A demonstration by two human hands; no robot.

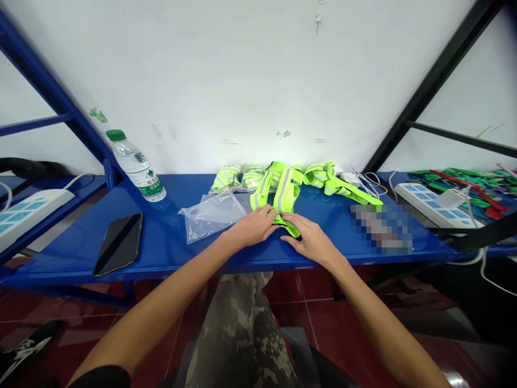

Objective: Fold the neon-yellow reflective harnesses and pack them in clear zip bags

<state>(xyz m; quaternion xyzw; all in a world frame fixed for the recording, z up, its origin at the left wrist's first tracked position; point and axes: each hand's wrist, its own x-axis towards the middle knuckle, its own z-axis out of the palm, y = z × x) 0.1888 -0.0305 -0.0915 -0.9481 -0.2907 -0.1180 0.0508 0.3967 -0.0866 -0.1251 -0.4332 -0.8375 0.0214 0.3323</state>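
Note:
A neon yellow reflective strap (286,191) with a silver stripe lies in loops on the blue table in front of me. My left hand (257,225) has its fingers closed on the near left part of the strap. At the near right end, my right hand (307,237) grips the strap's folded layers between thumb and fingers. A clear plastic bag (212,215) lies flat beside my left hand. Behind it, packed reflective straps (226,178) sit in clear bags against the wall. More loose strap (329,180) is bunched and trails to the right.
A water bottle (137,167) with a green cap stands at the back left. Near the left edge lies a black phone (119,242). A blurred-out item (382,229) is at the right. Power strips (434,205) and cables flank the blue table (169,256).

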